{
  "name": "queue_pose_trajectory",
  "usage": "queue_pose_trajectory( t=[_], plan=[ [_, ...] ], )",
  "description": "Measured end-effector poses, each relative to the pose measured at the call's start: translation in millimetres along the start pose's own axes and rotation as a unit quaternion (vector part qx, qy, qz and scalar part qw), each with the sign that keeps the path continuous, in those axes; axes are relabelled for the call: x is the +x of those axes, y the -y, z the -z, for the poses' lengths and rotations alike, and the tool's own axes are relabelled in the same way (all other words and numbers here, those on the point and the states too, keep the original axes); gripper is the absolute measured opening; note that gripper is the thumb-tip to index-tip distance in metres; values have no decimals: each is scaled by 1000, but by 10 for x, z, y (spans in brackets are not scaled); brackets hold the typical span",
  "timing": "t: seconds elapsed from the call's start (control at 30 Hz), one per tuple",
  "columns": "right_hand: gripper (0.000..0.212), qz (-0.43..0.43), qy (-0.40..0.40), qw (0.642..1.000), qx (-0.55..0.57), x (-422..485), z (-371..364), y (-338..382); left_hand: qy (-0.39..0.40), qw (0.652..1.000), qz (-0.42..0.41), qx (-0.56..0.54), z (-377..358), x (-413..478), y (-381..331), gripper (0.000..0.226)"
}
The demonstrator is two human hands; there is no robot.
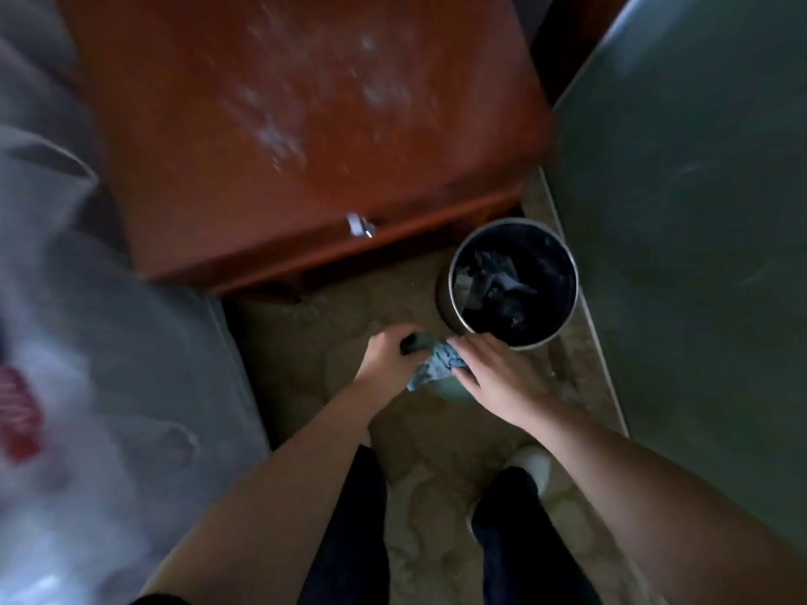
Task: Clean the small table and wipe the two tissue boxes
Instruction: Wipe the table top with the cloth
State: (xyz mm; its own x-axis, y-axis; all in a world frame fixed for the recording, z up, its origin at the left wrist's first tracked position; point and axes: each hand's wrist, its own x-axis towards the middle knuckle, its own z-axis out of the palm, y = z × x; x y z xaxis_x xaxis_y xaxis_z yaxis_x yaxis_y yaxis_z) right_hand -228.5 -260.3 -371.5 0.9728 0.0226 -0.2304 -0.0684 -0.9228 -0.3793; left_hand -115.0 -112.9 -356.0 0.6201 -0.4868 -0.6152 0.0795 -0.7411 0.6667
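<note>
The small red-brown wooden table (pixel 305 124) fills the upper middle; whitish smears mark its top and a metal knob (pixel 360 225) sits on its front edge. Below it, over the floor, my left hand (pixel 388 355) grips one end of a crumpled blue cloth (pixel 436 362). My right hand (pixel 493 373) holds the cloth's other end, fingers curled over it. A pale green thing shows under my right hand, mostly hidden. No tissue box is in view.
A round metal bin (pixel 450 294) with a dark liner and scraps inside stands right of the table, just beyond my hands. A grey-green surface (pixel 698 211) runs along the right. A grey bed with a white plastic bag (pixel 52 386) lies left. My feet stand on patterned floor.
</note>
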Motion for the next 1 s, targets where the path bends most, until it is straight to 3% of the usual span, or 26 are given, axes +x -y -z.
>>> queue_pose_trajectory(
  t=[0.23, 0.43, 0.63, 0.73, 0.87, 0.93, 1.0],
  plan=[
    [42, 59, -87, 992, -69, 1148, 1613, 821, -128, 987, -92, -23, 1866, -214, -967, 25],
    [39, 88, -121, 985, -81, 2065, 2051, 1156, -203, 974, -97, -35, 2777, 9, -1096, 21],
    [39, 72, -53, 991, -104, 2796, 1808, 1231, -259, 964, -49, -36, 3156, 496, -583, 31],
    [49, 107, -15, 983, -151, 3053, 1625, 1151, -272, 958, -30, 87, 3290, 658, -290, 55],
    [53, 197, 74, 960, -183, 3218, 1415, 1118, -221, 959, -3, 180, 3387, 770, -71, 80],
    [55, 138, 71, 971, -184, 3230, 1392, 1085, -190, 963, -13, 192, 3430, 824, -2, 81],
    [56, -2, 26, 987, -160, 3224, 1374, 1043, -174, 963, -35, 201, 3463, 845, 31, 81]
  ],
)
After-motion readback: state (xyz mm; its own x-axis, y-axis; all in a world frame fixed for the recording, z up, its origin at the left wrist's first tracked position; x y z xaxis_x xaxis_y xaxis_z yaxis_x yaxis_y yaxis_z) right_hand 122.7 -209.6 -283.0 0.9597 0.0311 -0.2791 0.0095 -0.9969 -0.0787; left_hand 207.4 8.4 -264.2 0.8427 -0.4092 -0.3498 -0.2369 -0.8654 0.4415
